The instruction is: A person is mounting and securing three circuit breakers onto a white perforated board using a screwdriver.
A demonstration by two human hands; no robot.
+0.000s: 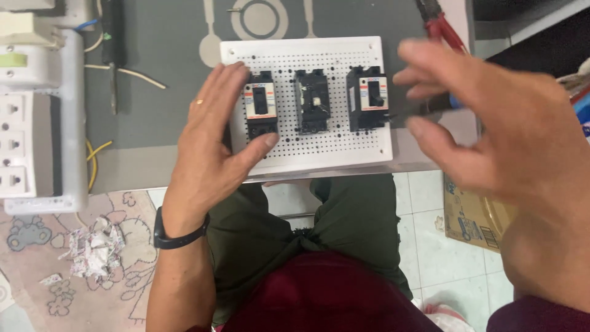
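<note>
A white perforated board [326, 150] lies on a grey mat and carries three black circuit breakers side by side: left [261, 104], middle [312, 101], right [367, 98]. My left hand [212, 138] rests on the board's left edge, fingers spread, thumb on the board just below the left breaker. A ring and a black wristband are on that arm. My right hand [498, 135] hovers raised, close to the camera, right of the board, fingers apart and empty. It hides part of a dark tool with a blue handle [439, 104] by the right breaker.
A white panel with sockets and switches [31, 123] stands at the left, with yellow wires [92, 160] beside it. Red-handled pliers [442, 27] lie at the top right. A cardboard box [473, 218] sits on the tiled floor. Crumpled paper [92, 246] lies lower left.
</note>
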